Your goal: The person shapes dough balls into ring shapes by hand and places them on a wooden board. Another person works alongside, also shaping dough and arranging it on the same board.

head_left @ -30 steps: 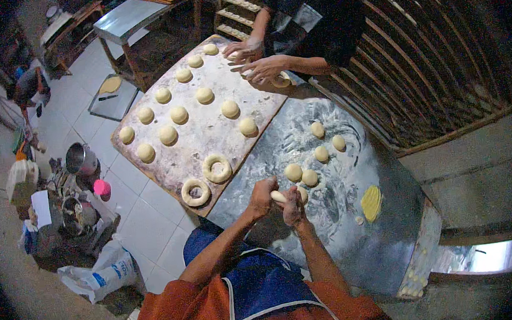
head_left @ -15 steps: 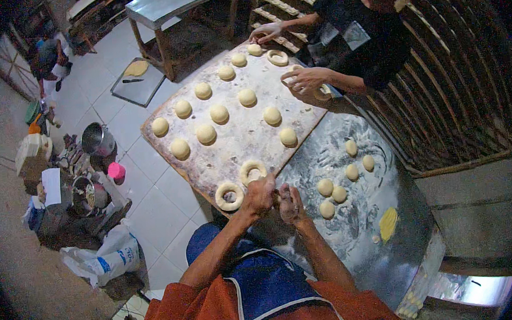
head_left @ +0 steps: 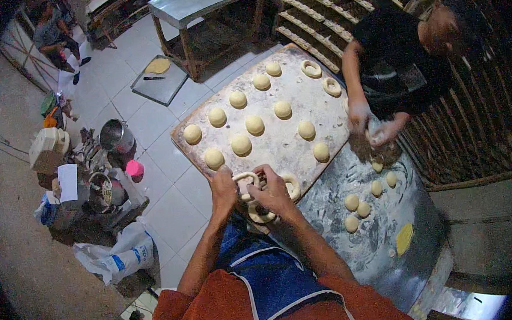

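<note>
A dough ring point(head_left: 246, 175) is between my two hands, over the near-left edge of a floury board point(head_left: 279, 143). My left hand point(head_left: 225, 190) is closed at the ring's left side. On its right side, my right hand point(head_left: 274, 193) grips it with curled fingers and thumb. Two more rings are close by: one dough ring point(head_left: 261, 216) below my hands and another dough ring point(head_left: 295, 188), partly covered by my right hand. Several round dough balls point(head_left: 254, 124) are spread over the board, with further dough rings point(head_left: 311, 68) at its far right corner.
Right of the board, a floured metal table point(head_left: 360, 260) bears small dough balls point(head_left: 351, 202) and a flat yellow dough piece point(head_left: 404, 239). A co-worker point(head_left: 401, 58) stands behind it, hands together and blurred. A tray point(head_left: 169, 94), a pot point(head_left: 116, 137) and a white bag point(head_left: 125, 254) lie leftward.
My hands have moved apart and left, from close together to either side of a dough ring. The co-worker's hands left the board and came together over the metal table's edge. The view shifted.
</note>
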### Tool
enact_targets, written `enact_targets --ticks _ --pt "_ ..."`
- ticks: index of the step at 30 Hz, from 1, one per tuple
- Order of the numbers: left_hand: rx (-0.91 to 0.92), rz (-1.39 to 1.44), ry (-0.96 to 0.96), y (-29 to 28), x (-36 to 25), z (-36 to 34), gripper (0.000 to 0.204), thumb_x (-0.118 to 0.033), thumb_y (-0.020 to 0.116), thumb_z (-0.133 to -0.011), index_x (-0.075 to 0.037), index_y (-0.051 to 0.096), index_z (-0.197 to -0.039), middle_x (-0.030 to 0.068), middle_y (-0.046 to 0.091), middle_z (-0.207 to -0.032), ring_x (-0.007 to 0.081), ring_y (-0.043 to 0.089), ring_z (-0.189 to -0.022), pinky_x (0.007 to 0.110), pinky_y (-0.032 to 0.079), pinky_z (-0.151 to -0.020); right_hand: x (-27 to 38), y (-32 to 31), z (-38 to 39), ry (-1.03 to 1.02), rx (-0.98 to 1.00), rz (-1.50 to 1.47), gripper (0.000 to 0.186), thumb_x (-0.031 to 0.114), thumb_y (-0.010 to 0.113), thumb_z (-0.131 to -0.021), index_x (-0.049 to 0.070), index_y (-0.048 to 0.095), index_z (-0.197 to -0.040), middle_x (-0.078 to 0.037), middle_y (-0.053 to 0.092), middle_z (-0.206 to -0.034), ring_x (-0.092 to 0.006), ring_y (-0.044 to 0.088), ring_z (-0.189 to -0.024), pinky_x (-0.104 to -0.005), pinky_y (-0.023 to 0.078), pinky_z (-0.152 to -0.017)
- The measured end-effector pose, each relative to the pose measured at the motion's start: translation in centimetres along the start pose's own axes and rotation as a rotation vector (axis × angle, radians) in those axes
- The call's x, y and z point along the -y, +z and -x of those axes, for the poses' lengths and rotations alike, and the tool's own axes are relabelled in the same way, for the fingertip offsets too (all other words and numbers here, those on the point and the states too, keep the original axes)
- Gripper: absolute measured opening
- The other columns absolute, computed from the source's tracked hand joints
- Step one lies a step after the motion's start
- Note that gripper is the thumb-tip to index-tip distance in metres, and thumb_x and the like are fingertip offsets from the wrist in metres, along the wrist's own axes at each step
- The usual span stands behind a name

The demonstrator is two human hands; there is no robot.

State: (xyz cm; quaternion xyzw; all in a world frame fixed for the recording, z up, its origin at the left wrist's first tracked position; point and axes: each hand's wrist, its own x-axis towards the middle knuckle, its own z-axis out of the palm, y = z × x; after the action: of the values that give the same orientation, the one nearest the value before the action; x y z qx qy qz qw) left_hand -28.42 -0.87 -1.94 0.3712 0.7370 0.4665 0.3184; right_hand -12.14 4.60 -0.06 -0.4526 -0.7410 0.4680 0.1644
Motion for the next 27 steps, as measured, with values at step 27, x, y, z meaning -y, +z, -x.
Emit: enact_targets --ticks 27 --pt "0.082 -0.744 0.310 -3.9 -0.2 -7.1 0.040 -0.024 0.078 -0.067 0.000 0.055 -0.090 0.0191 0.057 -0.080 0.0391 0.055 -0.075 0.044 0.045 -0.068 -0.3 -3.8 -2.9 -0.214 -0.185 -0.083 0.031 0.006 0.068 -0.071 0.003 0.057 -0.099 -0.021 0.064 -0.090 -0.0362 0.063 -0.090 -0.0430 0.050 -0.076"
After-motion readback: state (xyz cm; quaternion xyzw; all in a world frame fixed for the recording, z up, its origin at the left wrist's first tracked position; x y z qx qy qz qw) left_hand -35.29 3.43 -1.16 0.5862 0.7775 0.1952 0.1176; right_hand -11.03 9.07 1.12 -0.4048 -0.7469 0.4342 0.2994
